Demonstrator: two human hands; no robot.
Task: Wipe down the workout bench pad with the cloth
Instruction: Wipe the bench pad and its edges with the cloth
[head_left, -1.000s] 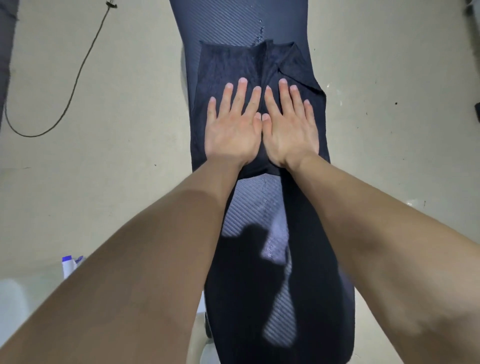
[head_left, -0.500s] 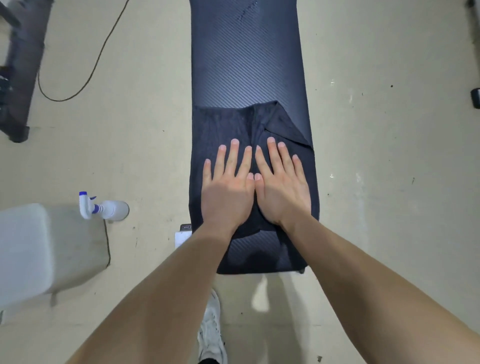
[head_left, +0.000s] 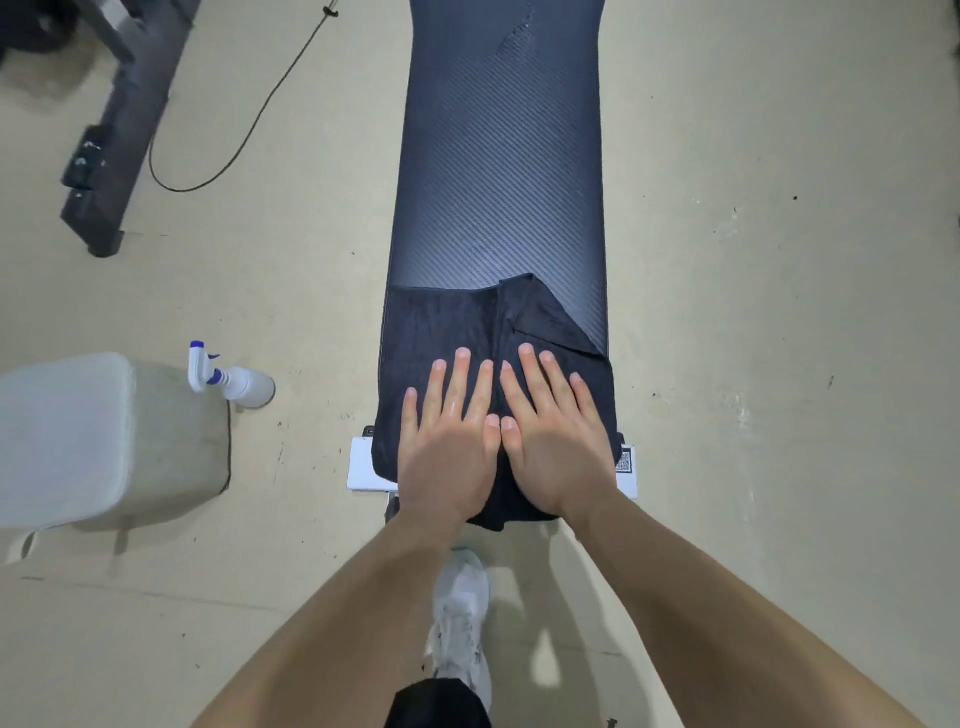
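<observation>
A pale floor carries a long dark bench pad with a ribbed texture, running away from the camera. A dark cloth lies spread across the pad's near end, spanning its width and hanging slightly over the near edge, with one far corner folded over. The left hand and right hand lie flat on the cloth, palms down, fingers spread, thumbs touching. Left of the pad's near corner sit a white container and a spray bottle. A white shoe stands below the near edge.
</observation>
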